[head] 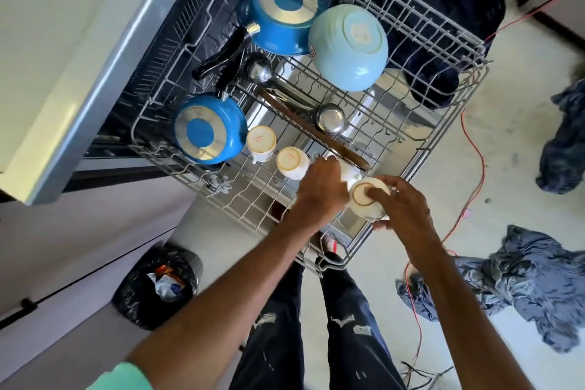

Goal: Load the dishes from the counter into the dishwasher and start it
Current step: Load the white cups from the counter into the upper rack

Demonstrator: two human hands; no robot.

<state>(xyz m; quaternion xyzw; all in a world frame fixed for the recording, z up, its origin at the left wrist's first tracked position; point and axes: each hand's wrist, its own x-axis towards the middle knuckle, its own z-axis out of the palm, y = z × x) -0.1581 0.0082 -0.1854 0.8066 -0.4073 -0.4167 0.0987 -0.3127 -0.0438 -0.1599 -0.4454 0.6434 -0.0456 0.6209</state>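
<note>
now the wire rack [422,149] is pulled right out of the dishwasher and both hands are down at its near corner. left hand [323,190] comes in from above, fingers curled down over a white cup [349,172] that is mostly hidden beneath them, so it has a grip but exactly how it holds i cannot tell. right hand [403,207] is just beside it, fingers wrapped round a cream cup [364,203] held base up, one finger lying across the ringed foot and the thumb underneath. the two cups are touching or very nearly so, over the front edge of the rack.

already sitting in the rack: two more cups [261,141] upside down in a row left of the hands, a small blue pot [209,130] beside them, a large blue pot [281,14] further back, a pale blue bowl [348,47] tipped against it, and steel ladles [330,119] lying across the middle.

down on the floor, a black rubbish bag [158,285] at left, a red cable [474,142] and crumpled grey cloth [522,282] at right.
</note>
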